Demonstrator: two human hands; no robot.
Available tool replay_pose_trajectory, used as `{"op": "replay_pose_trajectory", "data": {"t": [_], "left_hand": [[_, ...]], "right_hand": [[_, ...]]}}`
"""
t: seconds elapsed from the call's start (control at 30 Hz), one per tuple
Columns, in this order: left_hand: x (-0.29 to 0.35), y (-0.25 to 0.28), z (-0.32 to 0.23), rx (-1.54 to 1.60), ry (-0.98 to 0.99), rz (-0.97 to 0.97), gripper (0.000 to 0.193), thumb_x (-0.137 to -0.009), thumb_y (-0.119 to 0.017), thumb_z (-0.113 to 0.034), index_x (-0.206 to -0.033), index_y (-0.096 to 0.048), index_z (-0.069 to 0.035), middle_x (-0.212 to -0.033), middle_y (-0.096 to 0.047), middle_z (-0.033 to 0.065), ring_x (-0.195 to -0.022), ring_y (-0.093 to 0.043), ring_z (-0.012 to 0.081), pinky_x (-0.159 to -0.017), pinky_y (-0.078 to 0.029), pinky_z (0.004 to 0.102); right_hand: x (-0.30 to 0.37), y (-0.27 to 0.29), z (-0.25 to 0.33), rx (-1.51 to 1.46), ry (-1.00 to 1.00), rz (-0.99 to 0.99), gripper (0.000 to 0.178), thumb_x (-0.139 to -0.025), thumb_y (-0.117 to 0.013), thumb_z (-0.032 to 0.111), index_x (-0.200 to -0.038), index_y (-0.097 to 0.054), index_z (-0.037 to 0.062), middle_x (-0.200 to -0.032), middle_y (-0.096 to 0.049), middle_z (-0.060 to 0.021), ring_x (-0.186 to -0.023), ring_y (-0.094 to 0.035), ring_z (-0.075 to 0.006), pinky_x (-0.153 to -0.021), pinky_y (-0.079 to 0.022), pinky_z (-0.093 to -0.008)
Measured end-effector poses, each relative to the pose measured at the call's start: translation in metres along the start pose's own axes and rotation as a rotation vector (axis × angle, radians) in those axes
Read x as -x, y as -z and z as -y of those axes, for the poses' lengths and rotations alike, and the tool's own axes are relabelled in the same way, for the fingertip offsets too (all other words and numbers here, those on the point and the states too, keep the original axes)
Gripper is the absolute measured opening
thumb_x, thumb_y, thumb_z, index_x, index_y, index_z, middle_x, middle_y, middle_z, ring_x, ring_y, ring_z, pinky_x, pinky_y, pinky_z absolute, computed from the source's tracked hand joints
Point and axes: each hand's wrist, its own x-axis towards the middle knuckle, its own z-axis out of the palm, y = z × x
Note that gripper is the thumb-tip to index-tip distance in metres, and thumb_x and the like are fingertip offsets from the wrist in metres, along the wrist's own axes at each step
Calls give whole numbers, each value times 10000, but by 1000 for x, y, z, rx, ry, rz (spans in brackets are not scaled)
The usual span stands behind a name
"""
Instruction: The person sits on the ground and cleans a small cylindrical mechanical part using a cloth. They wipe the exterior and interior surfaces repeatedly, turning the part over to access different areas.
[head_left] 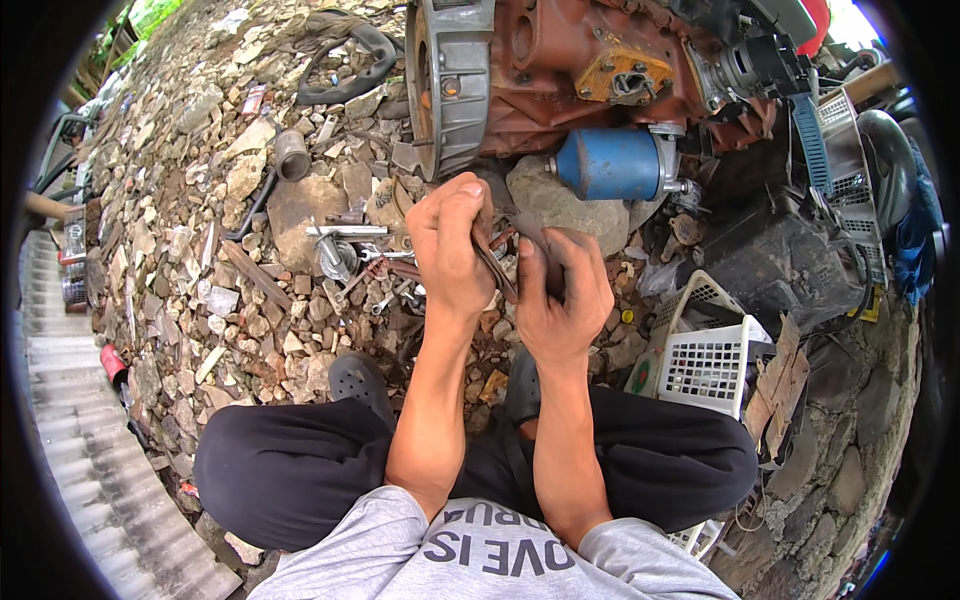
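In front of my knees my two hands come close together. My left hand (453, 245) is closed, its thumb on top, around a thin dark brown strip (492, 262). Just to its right, my right hand (565, 295) pinches a dark, bent, sheet-like piece (533, 236) between thumb and fingers. Whether these are one piece or two I cannot tell; the fingers cover much of them. Beyond the hands stands a rust-red engine block (550, 115) with a grey metal housing (462, 90) on its left end and a blue canister filter (605, 165) low on its side.
Loose stones cover the ground. Left of my hands, metal tools (350, 232) lie on a flat rock (300, 208), near a metal cylinder (292, 155). A white plastic basket (705, 362) stands beside my right knee, with a dirty black box (785, 255) behind it. Corrugated sheeting (80, 400) edges the left.
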Motion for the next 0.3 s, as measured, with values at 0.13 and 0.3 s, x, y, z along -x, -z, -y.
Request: {"op": "replay_pose_trajectory", "data": {"t": [0.13,0.3], "left_hand": [[7,-6,0,-65,64,-36,338,-901,-474,-191,-603,-393,-55,-557,-326,-55,-534,-281,42,-488,-204,258],[2,-5,1,1,50,-26,342,-898,-492,-214,-606,-391,-68,-558,-325,-44,-535,-295,57,-486,-221,264]], "right_hand": [[-5,0,0,-1,-26,-6,217,-771,-721,-43,-965,-627,-12,-865,-652,-146,-706,-646,-285,-583,-510,-342],[2,3,-3,-6,-43,36,232,-774,-722,-35,-985,-635,6,-898,-660,-150,-728,-654,-299,-612,-520,-343]]}}
